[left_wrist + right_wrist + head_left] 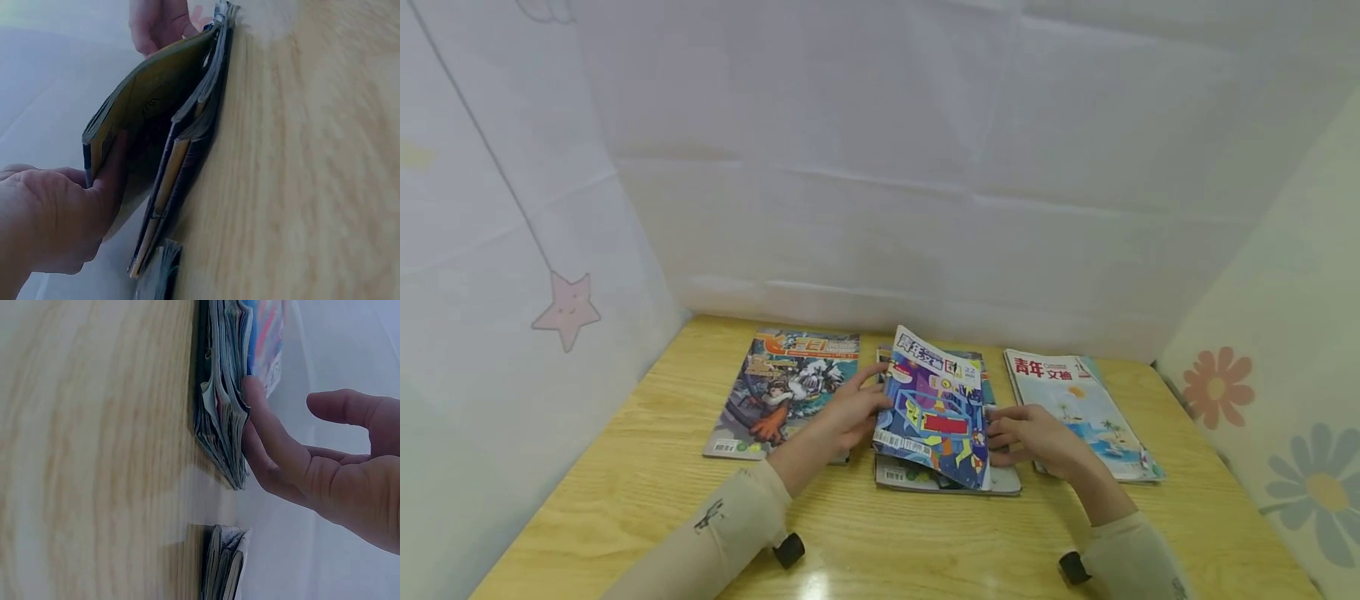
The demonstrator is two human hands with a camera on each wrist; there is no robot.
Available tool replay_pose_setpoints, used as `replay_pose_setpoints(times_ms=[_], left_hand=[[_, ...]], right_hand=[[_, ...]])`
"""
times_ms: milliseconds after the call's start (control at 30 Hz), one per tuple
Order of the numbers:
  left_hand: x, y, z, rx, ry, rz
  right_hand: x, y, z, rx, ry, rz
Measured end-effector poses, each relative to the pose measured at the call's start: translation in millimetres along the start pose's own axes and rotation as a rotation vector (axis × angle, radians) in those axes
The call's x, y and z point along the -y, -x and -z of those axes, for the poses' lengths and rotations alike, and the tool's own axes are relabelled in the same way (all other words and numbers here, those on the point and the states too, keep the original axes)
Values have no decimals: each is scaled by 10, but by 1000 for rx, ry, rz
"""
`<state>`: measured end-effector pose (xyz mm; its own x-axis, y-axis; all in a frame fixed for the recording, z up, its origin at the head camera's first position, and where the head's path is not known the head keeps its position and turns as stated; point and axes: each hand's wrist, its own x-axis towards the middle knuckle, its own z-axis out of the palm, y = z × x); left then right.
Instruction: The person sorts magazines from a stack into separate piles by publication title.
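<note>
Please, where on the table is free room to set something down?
Bare table: between the sleeves, in front of the middle magazine pile; also left of the orange-titled magazine. Crowded: that pile, where the left hand holds the purple magazine and the right hand touches the pile's edge.

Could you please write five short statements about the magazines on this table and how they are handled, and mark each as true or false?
1. The left grip pinches the purple magazine at its left edge. True.
2. The purple magazine lies flat on the bare table. False: its left side is raised, with another magazine below it.
3. The beach-cover magazine is to the right of the purple one. True.
4. The right grip holds the dark-cover magazine. False: its fingers are at the right side of the middle magazines.
5. The dark-cover magazine is the rightmost. False: it lies farthest left.
</note>
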<state>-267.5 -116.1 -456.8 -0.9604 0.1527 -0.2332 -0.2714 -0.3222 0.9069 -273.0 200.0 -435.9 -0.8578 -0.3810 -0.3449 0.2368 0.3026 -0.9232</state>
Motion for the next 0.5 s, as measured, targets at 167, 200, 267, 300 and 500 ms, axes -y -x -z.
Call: replay_pose_setpoints(times_ms=[167, 200, 267, 300, 500], left_hand=[[-95, 35, -15, 50, 39, -44], [-125, 52, -27, 61, 49, -57], [-188, 88, -55, 88, 72, -83], [-220, 105, -70, 100, 83, -98], [-394, 184, -119, 139, 91, -192]], right_hand=[[9, -20, -32, -7, -10, -1], [10, -26, -39, -8, -14, 0], [15, -40, -51, -16, -21, -3], [15, -48, -56, -21, -32, -8], [13, -81, -66, 98, -191, -2]])
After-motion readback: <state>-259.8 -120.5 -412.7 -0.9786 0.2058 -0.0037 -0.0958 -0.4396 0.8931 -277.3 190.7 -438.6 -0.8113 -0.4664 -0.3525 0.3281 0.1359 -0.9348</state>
